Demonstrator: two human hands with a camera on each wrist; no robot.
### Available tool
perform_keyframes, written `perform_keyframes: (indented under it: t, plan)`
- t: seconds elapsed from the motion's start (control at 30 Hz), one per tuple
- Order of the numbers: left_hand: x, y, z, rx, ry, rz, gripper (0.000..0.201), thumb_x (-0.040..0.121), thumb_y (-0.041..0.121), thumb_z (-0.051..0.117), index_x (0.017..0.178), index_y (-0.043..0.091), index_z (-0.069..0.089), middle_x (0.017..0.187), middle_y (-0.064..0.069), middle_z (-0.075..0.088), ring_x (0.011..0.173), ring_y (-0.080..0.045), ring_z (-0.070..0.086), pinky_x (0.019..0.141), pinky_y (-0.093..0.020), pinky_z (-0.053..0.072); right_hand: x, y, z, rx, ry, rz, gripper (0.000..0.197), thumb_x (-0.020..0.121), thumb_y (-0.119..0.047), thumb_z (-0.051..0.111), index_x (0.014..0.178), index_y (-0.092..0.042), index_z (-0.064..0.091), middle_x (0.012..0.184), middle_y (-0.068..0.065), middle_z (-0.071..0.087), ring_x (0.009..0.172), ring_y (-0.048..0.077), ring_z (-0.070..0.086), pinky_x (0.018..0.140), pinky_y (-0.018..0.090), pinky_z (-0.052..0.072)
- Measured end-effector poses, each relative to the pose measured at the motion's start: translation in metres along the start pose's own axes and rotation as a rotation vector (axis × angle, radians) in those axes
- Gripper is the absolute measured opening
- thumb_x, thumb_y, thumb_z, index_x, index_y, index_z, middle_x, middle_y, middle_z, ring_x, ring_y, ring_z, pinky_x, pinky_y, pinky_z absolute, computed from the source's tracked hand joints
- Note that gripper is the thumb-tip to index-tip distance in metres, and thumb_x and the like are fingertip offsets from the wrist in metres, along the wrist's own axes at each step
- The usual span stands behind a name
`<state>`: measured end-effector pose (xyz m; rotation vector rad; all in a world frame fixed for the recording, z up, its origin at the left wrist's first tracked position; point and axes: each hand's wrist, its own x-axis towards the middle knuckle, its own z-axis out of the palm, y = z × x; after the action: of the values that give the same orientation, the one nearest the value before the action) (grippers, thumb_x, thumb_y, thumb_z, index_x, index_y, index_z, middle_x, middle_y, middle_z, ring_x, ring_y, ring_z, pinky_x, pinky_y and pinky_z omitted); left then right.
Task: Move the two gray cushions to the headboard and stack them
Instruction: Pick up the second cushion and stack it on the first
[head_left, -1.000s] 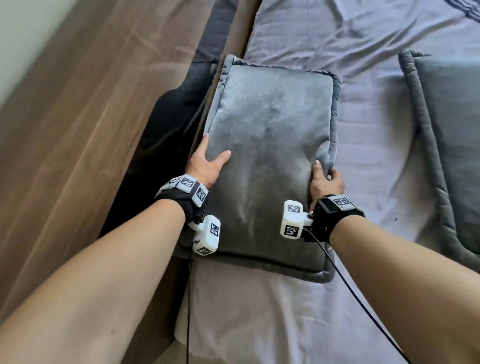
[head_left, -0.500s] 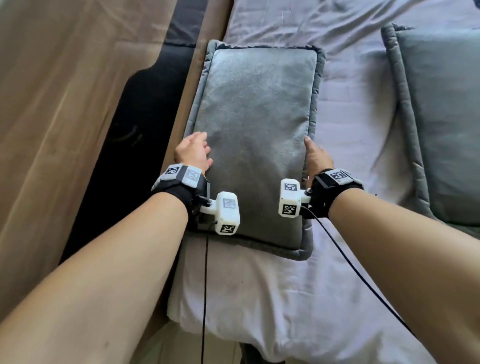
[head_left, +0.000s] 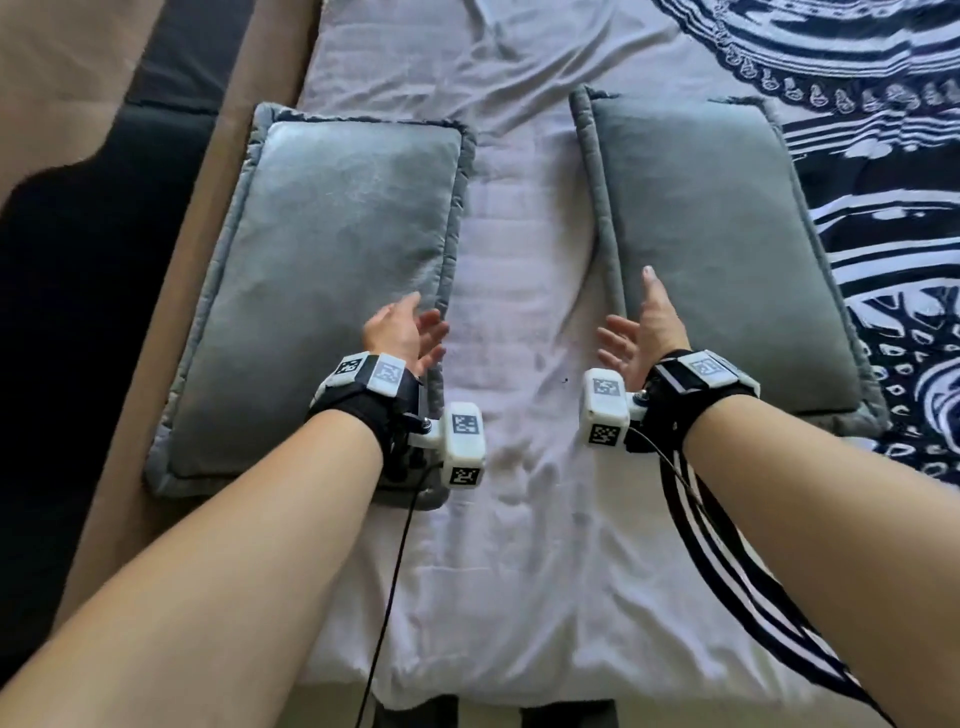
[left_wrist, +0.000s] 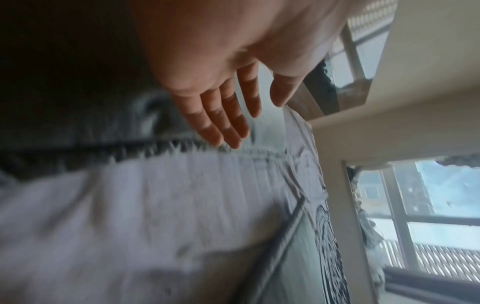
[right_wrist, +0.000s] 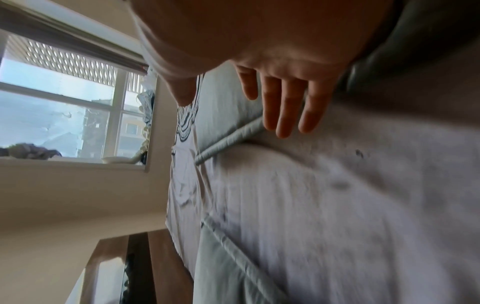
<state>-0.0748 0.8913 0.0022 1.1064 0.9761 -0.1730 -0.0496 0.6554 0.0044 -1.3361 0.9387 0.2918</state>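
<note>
— Where are the two gray cushions?

— Both lie flat on the bed, on the pale sheet (head_left: 519, 270), side by side and apart, with a strip of bare sheet between them. The left cushion (head_left: 332, 270) sits along the bed's left edge, against the wooden headboard (head_left: 171, 291). The right cushion (head_left: 727, 249) lies toward the middle of the bed, its far side touching a black-and-white patterned blanket (head_left: 883, 208).

— And the hands?

— The left hand (head_left: 402, 332) hovers over the left cushion's inner edge, fingers straight and slightly spread, gripping nothing. The right hand (head_left: 644, 332) hangs at the right cushion's inner edge, fingers loosely extended, also empty; whether it touches the piping I cannot tell.

— Anything else?

— Black cables (head_left: 384, 613) trail from the wrist cameras. A window (right_wrist: 64, 102) shows in the right wrist view.
</note>
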Motion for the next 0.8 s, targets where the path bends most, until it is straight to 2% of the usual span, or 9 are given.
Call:
perform_keyframes:
  t: [0.13,0.23,0.3,0.4,0.47,0.5,0.57,0.63,0.8]
  plan:
    - [-0.029,-0.030,0.075,0.170,-0.219,-0.053,0.009,0.099,0.027,0.049,0.103,0.021,0.054,0.086,-0.001,0.063,0.072,-0.016,0.063,0.065,-0.026,0.045,0.015,-0.022,-0.065,0.061,0.066,-0.004,0.079,0.088,-0.069,0.051,0.147,-0.018,0.038,0.123,0.012,0.061,0.104,0.027,0.065,0.091,0.045,0.052]
    - [-0.043,-0.055,0.115,0.288,-0.299,-0.074,0.012,0.099,0.029,0.051,0.090,0.023,0.055,0.090,-0.002,0.063,0.078,-0.018,0.063,0.070,-0.029,0.047,0.022,-0.031,-0.106,0.106,0.082,0.002,0.081,0.090,-0.069,0.050,0.150,-0.018,0.033,0.125,0.013,0.059,0.110,0.030,0.063,0.100,0.049,0.049]
    - [-0.048,-0.076,0.139,0.347,-0.313,-0.079,0.012,0.096,0.035,0.056,0.096,0.023,0.058,0.099,-0.004,0.063,0.088,-0.021,0.064,0.080,-0.035,0.050,0.027,-0.033,-0.134,0.131,0.107,0.006,0.082,0.089,-0.070,0.051,0.149,-0.018,0.033,0.125,0.012,0.060,0.110,0.030,0.063,0.100,0.050,0.049]
    - [-0.051,-0.106,0.165,0.365,-0.278,-0.072,0.055,0.087,0.044,0.067,0.133,0.020,0.051,0.107,-0.003,0.062,0.092,-0.021,0.064,0.083,-0.039,0.054,0.036,-0.030,-0.171,0.155,0.152,0.028,0.085,0.086,-0.071,0.053,0.149,-0.017,0.033,0.123,0.013,0.061,0.107,0.030,0.064,0.096,0.050,0.051]
    - [-0.041,-0.130,0.179,0.410,-0.205,-0.058,0.090,0.068,0.056,0.075,0.144,0.021,0.041,0.116,-0.003,0.065,0.096,-0.021,0.066,0.084,-0.037,0.056,0.040,-0.028,-0.196,0.169,0.176,0.034,0.083,0.086,-0.071,0.054,0.147,-0.018,0.036,0.122,0.012,0.061,0.105,0.029,0.065,0.096,0.049,0.051]
    - [-0.040,-0.139,0.186,0.465,-0.156,-0.042,0.102,0.059,0.060,0.076,0.145,0.021,0.040,0.128,-0.007,0.064,0.109,-0.025,0.066,0.094,-0.040,0.054,0.042,-0.028,-0.208,0.175,0.182,0.036,0.082,0.086,-0.070,0.053,0.147,-0.018,0.036,0.121,0.012,0.061,0.105,0.029,0.065,0.096,0.049,0.051]
    - [-0.049,-0.149,0.201,0.618,-0.111,0.008,0.092,0.071,0.051,0.076,0.147,0.014,0.040,0.144,-0.011,0.055,0.130,-0.028,0.055,0.106,-0.031,0.044,0.045,-0.028,-0.232,0.189,0.197,0.042,0.081,0.088,-0.070,0.052,0.147,-0.018,0.036,0.122,0.011,0.061,0.105,0.028,0.065,0.097,0.049,0.050]
    - [-0.054,-0.159,0.213,0.750,-0.089,0.051,0.068,0.090,0.029,0.067,0.147,0.007,0.040,0.147,-0.011,0.051,0.135,-0.026,0.050,0.098,-0.020,0.034,0.046,-0.030,-0.256,0.197,0.218,0.048,0.077,0.089,-0.069,0.051,0.146,-0.019,0.037,0.125,0.011,0.059,0.109,0.029,0.063,0.100,0.048,0.049]
    - [-0.047,-0.157,0.216,0.873,-0.022,0.106,0.069,0.089,0.012,0.058,0.154,0.012,0.033,0.152,-0.012,0.047,0.138,-0.030,0.047,0.113,-0.031,0.035,0.046,-0.029,-0.285,0.255,0.254,0.081,0.076,0.091,-0.070,0.047,0.144,-0.016,0.040,0.125,0.011,0.057,0.113,0.029,0.062,0.095,0.043,0.051]
